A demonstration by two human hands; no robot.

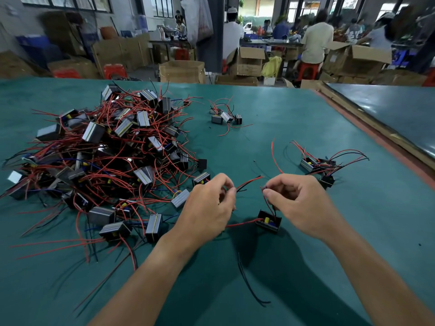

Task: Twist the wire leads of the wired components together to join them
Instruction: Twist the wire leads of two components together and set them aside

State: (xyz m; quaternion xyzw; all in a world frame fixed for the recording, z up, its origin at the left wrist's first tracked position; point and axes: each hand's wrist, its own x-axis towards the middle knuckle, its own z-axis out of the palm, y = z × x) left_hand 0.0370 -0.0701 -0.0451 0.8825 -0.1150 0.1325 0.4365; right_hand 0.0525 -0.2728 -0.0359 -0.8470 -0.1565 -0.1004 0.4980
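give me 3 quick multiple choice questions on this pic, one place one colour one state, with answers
1. Where is the big pile of components? A) on the person's left B) on the person's right C) on the floor
2. What colour is the table cover? A) white B) green C) yellow
3. What is the left hand doing? A) lying flat B) pinching wire leads C) lifting a box

Answers: 1 A, the pile fills the table's left side. 2 B, the bare cover is teal green. 3 B, red and black leads stick out of its fingertips; the right hand pinches leads too.
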